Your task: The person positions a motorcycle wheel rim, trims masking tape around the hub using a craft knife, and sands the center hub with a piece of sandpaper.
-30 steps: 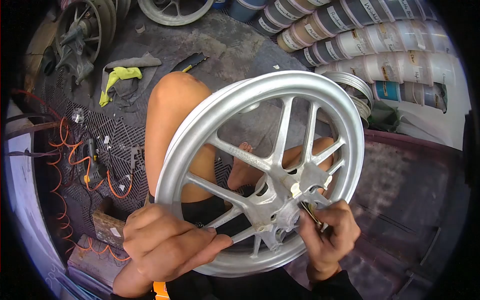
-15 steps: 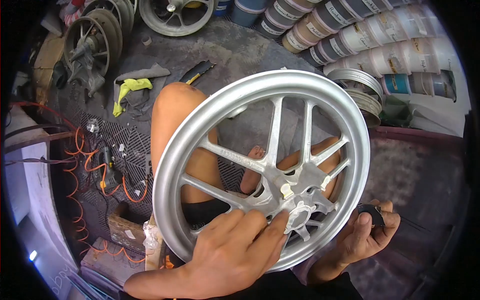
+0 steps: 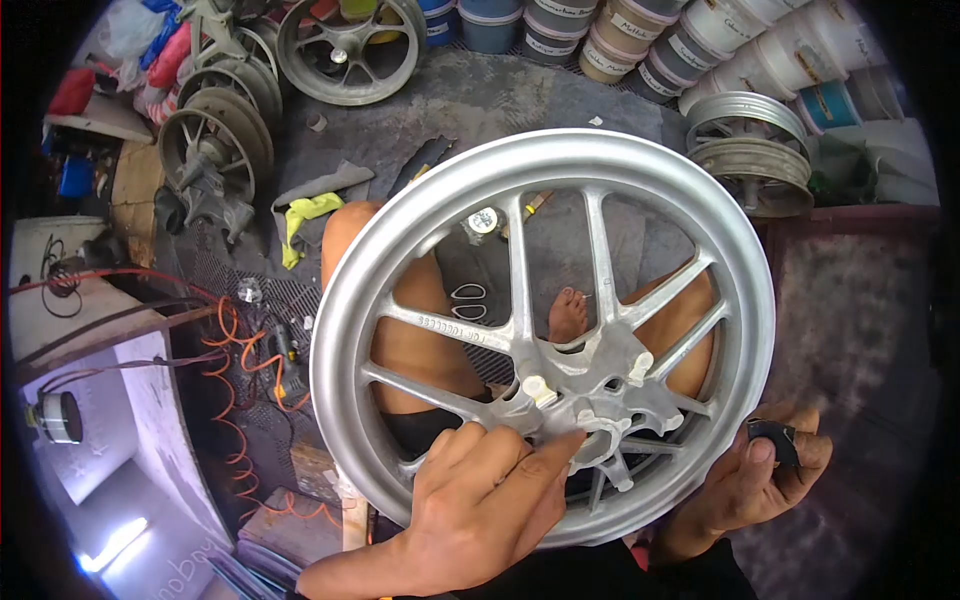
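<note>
A bare silver-grey alloy wheel [image 3: 545, 157] stands tilted in front of me, above my crossed legs. My left hand [image 3: 480, 500] is curled over its lower spokes beside the hub, with the index fingertip at the hub's ring [image 3: 597, 440]; the thumb is hidden. At the lower right of the rim, my right hand [image 3: 755, 480] pinches a small folded black piece of sandpaper [image 3: 775, 440] between thumb and fingers. That piece is outside the rim. Cream-coloured plugs or bosses [image 3: 539, 390] stick up around the hub.
Several labelled paint tubs [image 3: 560, 25] line the back right. Other wheels [image 3: 350, 85] stand at the back and left, with stacked rims [image 3: 750, 165] at right. A yellow-green cloth [image 3: 308, 215], an orange coiled hose [image 3: 232, 400] and a wooden block [image 3: 315, 470] lie at left.
My view has shifted, so the surroundings appear further right and more of the left side shows. The wheel sits slightly more to the right in view. Both hands keep much the same pose.
</note>
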Demonstrator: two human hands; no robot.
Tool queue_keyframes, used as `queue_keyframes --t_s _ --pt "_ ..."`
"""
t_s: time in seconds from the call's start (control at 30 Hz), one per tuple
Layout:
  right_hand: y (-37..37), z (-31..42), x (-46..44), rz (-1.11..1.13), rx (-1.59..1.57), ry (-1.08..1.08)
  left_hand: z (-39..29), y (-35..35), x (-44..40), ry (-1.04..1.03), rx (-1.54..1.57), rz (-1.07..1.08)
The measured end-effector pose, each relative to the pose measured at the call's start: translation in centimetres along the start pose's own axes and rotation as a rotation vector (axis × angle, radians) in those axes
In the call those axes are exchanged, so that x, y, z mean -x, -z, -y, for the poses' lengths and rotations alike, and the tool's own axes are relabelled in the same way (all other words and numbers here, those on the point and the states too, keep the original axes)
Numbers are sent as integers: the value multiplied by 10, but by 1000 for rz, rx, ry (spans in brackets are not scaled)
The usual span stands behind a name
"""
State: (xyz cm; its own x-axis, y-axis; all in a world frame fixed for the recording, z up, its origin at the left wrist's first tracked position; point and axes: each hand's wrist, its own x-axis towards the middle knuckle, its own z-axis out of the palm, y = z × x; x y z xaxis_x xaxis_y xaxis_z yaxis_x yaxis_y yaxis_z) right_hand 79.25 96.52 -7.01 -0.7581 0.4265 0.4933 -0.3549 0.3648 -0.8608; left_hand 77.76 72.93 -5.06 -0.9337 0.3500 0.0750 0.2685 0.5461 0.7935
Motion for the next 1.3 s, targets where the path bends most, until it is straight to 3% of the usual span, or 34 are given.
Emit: queue_keyframes --t_s 0.27,0.77,0.93,1.13,1.23,1.3 --pt "8 -7 0 -32 -3 -27 -3 1 -6 126 -69 -49" --pt "17 -14 3 -58 -32 -18 -12 -12 -26 67 -234 -73" --pt "14 -11 0 -94 -18 -44 -4 6 -13 6 -235 -185" --pt "17 -5 0 63 223 -54 17 35 0 146 -146 -396" --pt "15 1 1 246 211 -32 22 39 0 237 -152 -471" --pt "7 10 2 344 240 -53 35 47 2 153 -178 -464"
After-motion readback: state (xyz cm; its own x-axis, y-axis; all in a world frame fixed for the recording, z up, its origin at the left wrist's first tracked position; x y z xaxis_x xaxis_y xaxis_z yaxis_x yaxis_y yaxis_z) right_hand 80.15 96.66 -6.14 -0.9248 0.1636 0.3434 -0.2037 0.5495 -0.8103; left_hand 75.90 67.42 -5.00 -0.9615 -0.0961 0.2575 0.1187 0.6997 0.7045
